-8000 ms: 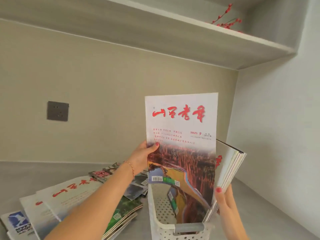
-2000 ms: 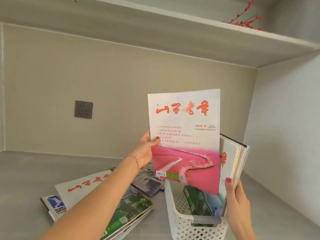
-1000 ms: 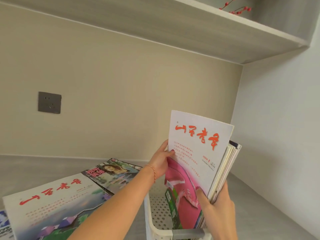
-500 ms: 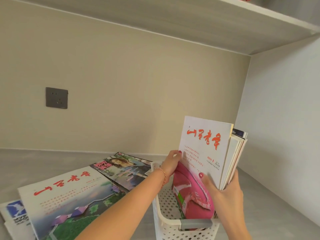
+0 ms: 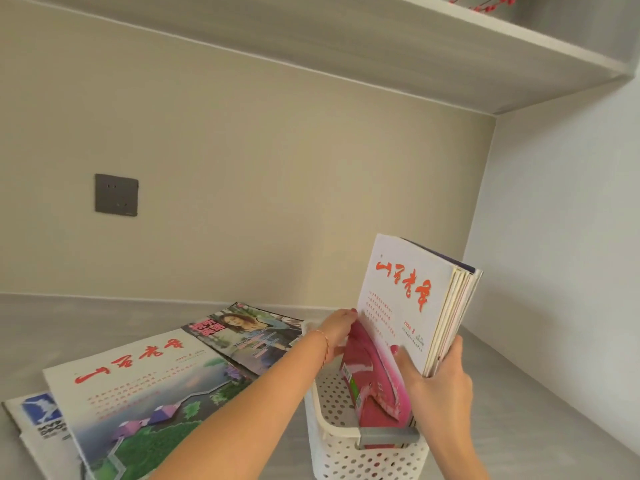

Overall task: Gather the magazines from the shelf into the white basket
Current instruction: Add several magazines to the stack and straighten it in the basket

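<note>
A white perforated basket (image 5: 332,441) with a grey handle stands on the grey shelf surface at the lower middle. Several magazines stand upright in it; the front one, white with red lettering and a pink lower cover (image 5: 398,317), leans against the rest. My right hand (image 5: 436,379) clamps this standing stack from the right, thumb on the front cover. My left hand (image 5: 337,336) grips the front magazine's left edge over the basket. On the shelf to the left lie a landscape-cover magazine (image 5: 138,400), a portrait-cover magazine (image 5: 246,334) and a blue-logo one (image 5: 38,420) underneath.
A grey wall socket (image 5: 116,194) sits on the beige back wall. An upper shelf board (image 5: 450,57) overhangs, with red berry twigs (image 5: 485,1) on it. The white side wall (image 5: 571,271) stands close to the right of the basket.
The pink-cover magazine was held up above the basket; it has since come down into the basket against the stack. My right hand shifted to grip it together with the stack.
</note>
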